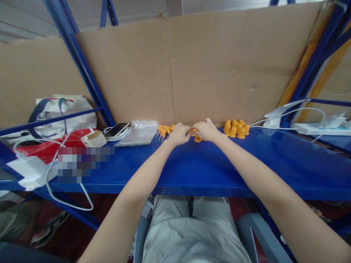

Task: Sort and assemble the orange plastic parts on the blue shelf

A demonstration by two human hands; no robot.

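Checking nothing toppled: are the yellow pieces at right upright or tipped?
Upright: the front yellow pieces stand on wider bottoms; those behind are partly hidden.

cardboard panels (219,65) upright behind | blue posts (79,62) | blue tabletop (192,168) | dark red floor (78,239) | grey chair (245,223)

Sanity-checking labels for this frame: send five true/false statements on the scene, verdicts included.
1. The bare left hand and bare right hand are close together. True.
2. The cluster of orange, flared-base pieces stands right of both hands. True.
3. The right hand rests on top of that cluster. False: it is left of it.
4. Flat, clear plastic packaging lies left of the left hand. True.
5. That packaging lies between the two hands. False: orange pieces with thin chains lie between it and the left hand.
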